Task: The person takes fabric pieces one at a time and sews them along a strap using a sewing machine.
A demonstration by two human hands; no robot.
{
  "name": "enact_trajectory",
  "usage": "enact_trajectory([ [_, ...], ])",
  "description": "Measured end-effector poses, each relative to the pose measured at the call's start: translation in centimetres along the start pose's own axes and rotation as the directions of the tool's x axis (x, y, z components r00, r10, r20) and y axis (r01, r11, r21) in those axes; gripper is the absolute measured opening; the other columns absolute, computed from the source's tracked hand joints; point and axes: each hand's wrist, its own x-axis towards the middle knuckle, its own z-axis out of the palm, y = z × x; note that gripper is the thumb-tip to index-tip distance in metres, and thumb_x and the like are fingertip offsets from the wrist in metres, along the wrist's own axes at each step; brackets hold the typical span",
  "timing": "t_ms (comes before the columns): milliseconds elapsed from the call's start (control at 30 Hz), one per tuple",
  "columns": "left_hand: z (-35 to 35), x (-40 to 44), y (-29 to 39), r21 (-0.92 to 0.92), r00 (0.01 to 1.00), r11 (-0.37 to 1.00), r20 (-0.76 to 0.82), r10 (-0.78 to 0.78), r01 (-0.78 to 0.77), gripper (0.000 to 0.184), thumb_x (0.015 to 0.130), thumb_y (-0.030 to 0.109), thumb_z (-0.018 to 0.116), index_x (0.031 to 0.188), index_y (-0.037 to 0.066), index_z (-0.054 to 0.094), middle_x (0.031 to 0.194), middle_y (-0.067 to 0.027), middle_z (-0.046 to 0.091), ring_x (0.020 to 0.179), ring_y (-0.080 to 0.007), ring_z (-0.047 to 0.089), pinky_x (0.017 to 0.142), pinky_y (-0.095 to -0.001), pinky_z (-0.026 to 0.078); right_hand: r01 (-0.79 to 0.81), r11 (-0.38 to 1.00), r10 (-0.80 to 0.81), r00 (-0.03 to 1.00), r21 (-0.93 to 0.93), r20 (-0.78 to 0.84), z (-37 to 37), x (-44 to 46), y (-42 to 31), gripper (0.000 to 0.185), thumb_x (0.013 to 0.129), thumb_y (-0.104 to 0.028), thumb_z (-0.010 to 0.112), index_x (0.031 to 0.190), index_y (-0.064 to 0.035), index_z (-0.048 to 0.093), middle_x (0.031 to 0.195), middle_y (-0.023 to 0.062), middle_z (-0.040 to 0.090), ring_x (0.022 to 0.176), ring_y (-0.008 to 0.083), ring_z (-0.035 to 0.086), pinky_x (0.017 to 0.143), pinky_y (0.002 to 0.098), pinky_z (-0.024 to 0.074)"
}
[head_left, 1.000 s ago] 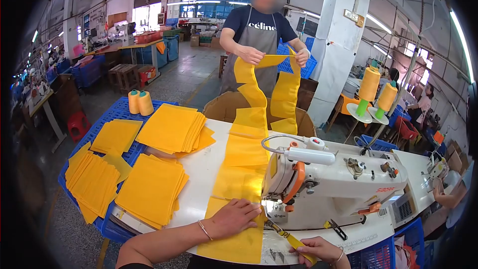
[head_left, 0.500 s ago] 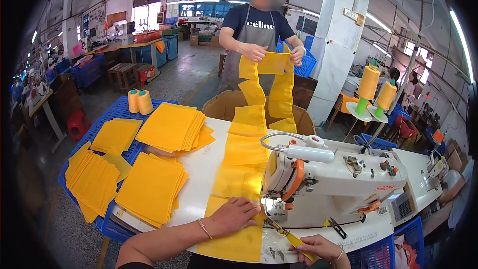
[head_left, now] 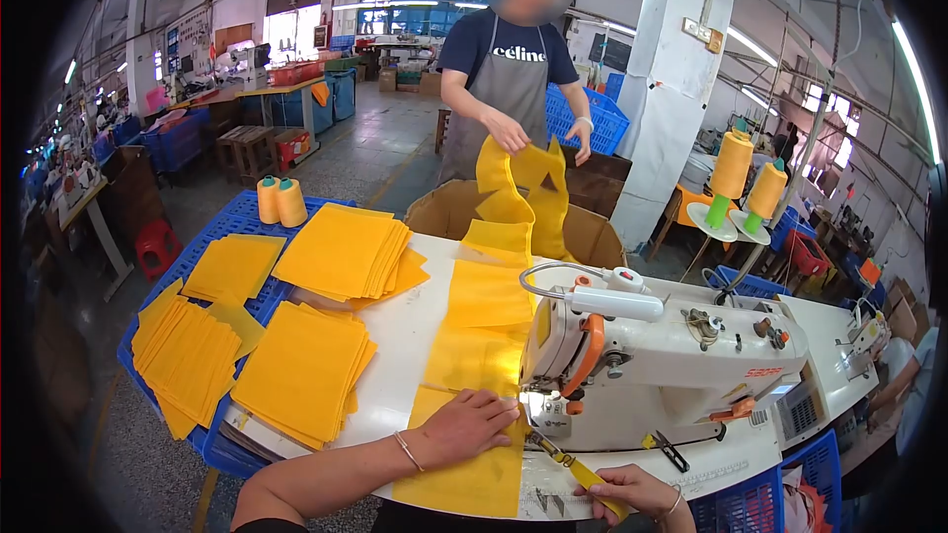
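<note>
My left hand lies with fingers spread on a yellow fabric piece, just left of the needle area of the white sewing machine. My right hand is closed on a yellow strip at the front edge. That strip leads up to a metal guide by the machine foot. Joined yellow pieces run away from me over the table and up to a co-worker's hand. Stacks of yellow squares lie at the left.
A cardboard box stands behind the table, in front of the co-worker. Blue crates hold stacks and two thread spools at the left. Thread cones rise behind the machine. Small snips lie on the machine bed.
The co-worker's hands have come apart; one has let go of the yellow chain, which now hangs lower and more bunched over the box. My hands have hardly moved.
</note>
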Motion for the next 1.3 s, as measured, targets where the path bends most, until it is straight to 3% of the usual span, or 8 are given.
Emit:
enact_trajectory([
  [200,0.1,0.0,-0.1,-0.007,1.000,1.000,-0.010,0.001,-0.001,0.044,0.097,0.040,0.058,0.129,0.010,0.057,0.136,-0.0015,0.058,0.112,-0.0201,0.053,0.097,-0.0330,0.040,-0.072,0.997,0.072,0.997,0.007,-0.002,1.1,-1.2,-2.8,0.029,0.103,-0.021,0.058,0.120,-0.0002,0.068,0.074,0.0051,0.068,0.054,0.0098,0.056,0.052,0.0189,0.0449],
  [300,1.0,-0.2,-0.5,0.000,0.997,0.999,-0.067,0.046,-0.046,0.038,0.091,0.035,0.062,0.120,0.011,0.057,0.122,-0.0059,0.059,0.106,-0.0240,0.054,0.093,-0.0369,0.042,-0.027,0.999,0.029,0.999,0.034,-0.044,1.4,-1.3,-3.2,0.027,0.101,-0.017,0.060,0.117,0.0033,0.068,0.072,0.0078,0.067,0.051,0.0116,0.056,0.050,0.0207,0.0474],
  [333,2.0,-0.4,-0.8,-0.081,0.993,0.996,-0.111,0.038,-0.047,0.036,0.090,0.033,0.063,0.117,0.010,0.057,0.118,-0.0066,0.059,0.105,-0.0249,0.054,0.091,-0.0377,0.044,-0.020,0.999,0.022,0.999,0.044,-0.046,1.2,-1.1,-2.8,0.026,0.100,-0.016,0.061,0.115,0.0044,0.068,0.071,0.0085,0.067,0.050,0.0123,0.056,0.049,0.0214,0.0481],
  [367,1.5,-0.4,-0.4,-0.057,0.989,0.997,-0.138,0.050,-0.059,0.037,0.090,0.032,0.064,0.118,0.010,0.057,0.117,-0.0065,0.059,0.104,-0.0247,0.055,0.090,-0.0373,0.044,0.013,1.000,-0.011,0.999,0.027,-0.047,1.0,-0.8,-2.4,0.026,0.099,-0.014,0.061,0.114,0.0069,0.067,0.070,0.0126,0.068,0.046,0.0153,0.056,0.046,0.0233,0.0487],
  [433,0.9,-0.2,-0.3,-0.042,0.988,0.996,-0.137,0.068,-0.074,0.040,0.088,0.030,0.066,0.120,0.009,0.057,0.114,-0.0057,0.058,0.103,-0.0244,0.054,0.089,-0.0358,0.045,0.018,0.998,-0.015,0.998,0.061,-0.061,1.0,-0.6,-2.0,0.026,0.099,-0.012,0.060,0.114,0.0080,0.066,0.069,0.0128,0.068,0.045,0.0153,0.055,0.045,0.0229,0.0478],
  [500,0.9,-0.3,0.0,-0.079,0.986,0.995,-0.161,0.052,-0.066,0.036,0.088,0.026,0.070,0.118,0.006,0.063,0.122,-0.0044,0.062,0.104,-0.0249,0.056,0.095,-0.0351,0.046,0.053,0.998,-0.052,0.995,0.014,-0.083,1.6,-0.6,-2.4,0.027,0.098,-0.012,0.059,0.113,0.0092,0.066,0.068,0.0129,0.067,0.044,0.0153,0.054,0.043,0.0225,0.0465],
  [800,0.2,-0.5,0.3,-0.136,0.985,0.989,-0.170,0.034,-0.058,0.041,0.088,0.031,0.070,0.119,0.006,0.063,0.126,-0.0047,0.062,0.111,-0.0231,0.056,0.097,-0.0330,0.044,0.081,0.997,-0.079,0.993,0.009,-0.089,1.8,-0.5,-2.2,0.024,0.098,-0.012,0.059,0.112,0.0061,0.068,0.066,0.0096,0.066,0.044,0.0126,0.054,0.046,0.0196,0.0440],
  [1300,0.3,0.3,-0.2,0.066,0.998,0.997,0.041,0.048,-0.051,0.050,0.092,0.044,0.062,0.125,0.006,0.056,0.135,-0.0059,0.059,0.118,-0.0208,0.053,0.098,-0.0341,0.040,0.109,0.994,-0.109,0.991,0.004,-0.081,1.7,-0.6,-1.8,0.024,0.099,-0.012,0.057,0.112,0.0064,0.067,0.067,0.0104,0.067,0.045,0.0132,0.056,0.046,0.0191,0.0450],
])
